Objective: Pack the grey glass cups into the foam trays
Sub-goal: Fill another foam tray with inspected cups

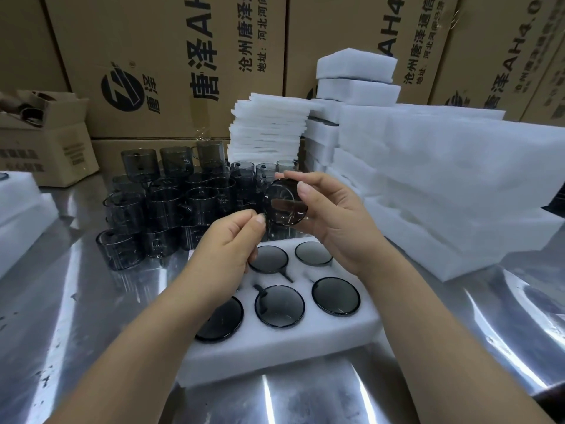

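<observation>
A white foam tray [275, 353] lies on the steel table in front of me, with several grey glass cups set in its round holes, one of them a cup [279, 306] in the front row. Above the tray's back row I hold one more grey glass cup [286, 201], its base turned towards me. My right hand [333, 218] grips it from the right with fingers curled round the rim. My left hand [229, 243] is at the cup's left edge, thumb and fingers pinched together there. Many loose grey cups [171, 206] stand stacked behind the tray to the left.
Stacks of white foam trays [443, 185] fill the right side, and thin foam sheets [269, 130] are piled behind the cups. More foam [18, 200] lies at the left edge. Printed cardboard boxes [171, 62] wall off the back. The table [91, 301] is shiny steel.
</observation>
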